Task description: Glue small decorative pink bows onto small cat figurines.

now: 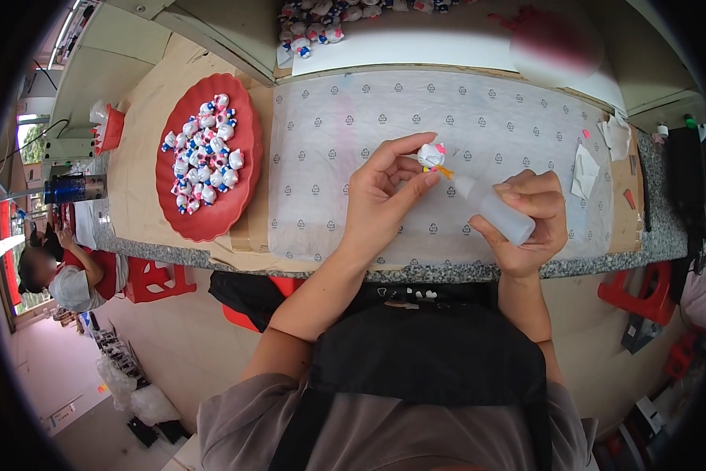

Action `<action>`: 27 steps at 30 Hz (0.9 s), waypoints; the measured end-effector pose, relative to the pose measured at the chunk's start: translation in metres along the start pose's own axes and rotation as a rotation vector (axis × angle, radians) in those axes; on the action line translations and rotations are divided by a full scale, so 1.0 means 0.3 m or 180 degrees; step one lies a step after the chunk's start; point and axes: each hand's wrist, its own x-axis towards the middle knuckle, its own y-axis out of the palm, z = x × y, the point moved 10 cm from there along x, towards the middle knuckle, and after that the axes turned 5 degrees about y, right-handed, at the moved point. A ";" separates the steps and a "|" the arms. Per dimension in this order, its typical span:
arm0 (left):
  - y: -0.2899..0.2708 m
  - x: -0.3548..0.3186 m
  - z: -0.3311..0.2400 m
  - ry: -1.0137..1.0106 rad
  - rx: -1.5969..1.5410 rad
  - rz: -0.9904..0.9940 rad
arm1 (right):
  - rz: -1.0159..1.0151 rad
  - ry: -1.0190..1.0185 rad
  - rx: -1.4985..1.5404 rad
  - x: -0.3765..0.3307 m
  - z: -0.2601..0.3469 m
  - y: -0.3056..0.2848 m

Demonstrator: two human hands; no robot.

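Note:
Between the thumb and fingers of my left hand (386,184) is a small white figurine (431,155) with a pink bow and an orange-yellow part low on it. My right hand (535,216) wraps round a translucent white squeeze bottle (498,210), tilted so its narrow tip points up and left. The tip comes close to the orange-yellow part; whether they touch I cannot tell. Both hands are above a white sheet (329,180) printed with small dark marks.
Left of the sheet, a red scalloped plate (244,177) holds many similar figurines (204,161). More figurines (313,31) lie on a shelf at the back. White paper scraps (584,173) are at right. A dark can (74,188) and red basket (111,129) stand far left. Another person (74,279) sits beyond.

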 end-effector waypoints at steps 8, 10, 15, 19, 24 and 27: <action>-0.001 -0.003 0.003 -0.0012 0.0067 -0.0072 | 0.0010 0.0037 -0.0096 -0.003 0.001 -0.018; 0.001 0.005 0.005 0.0001 0.0171 -0.0030 | 0.0045 0.0041 -0.0139 -0.002 -0.002 -0.021; -0.048 0.017 -0.004 -0.0002 -0.0371 -0.0462 | -0.0305 0.0625 0.0101 0.052 -0.065 -0.144; -0.065 0.017 -0.019 -0.0046 -0.0591 -0.0511 | 0.0098 0.1813 -0.0046 0.190 -0.185 -0.174; -0.088 -0.005 -0.024 0.0083 -0.0689 -0.0567 | 0.1038 0.0295 -0.2362 0.447 -0.384 -0.081; -0.061 0.014 -0.015 0.0051 -0.0859 -0.0363 | 0.1860 0.0283 -0.3798 0.475 -0.591 -0.088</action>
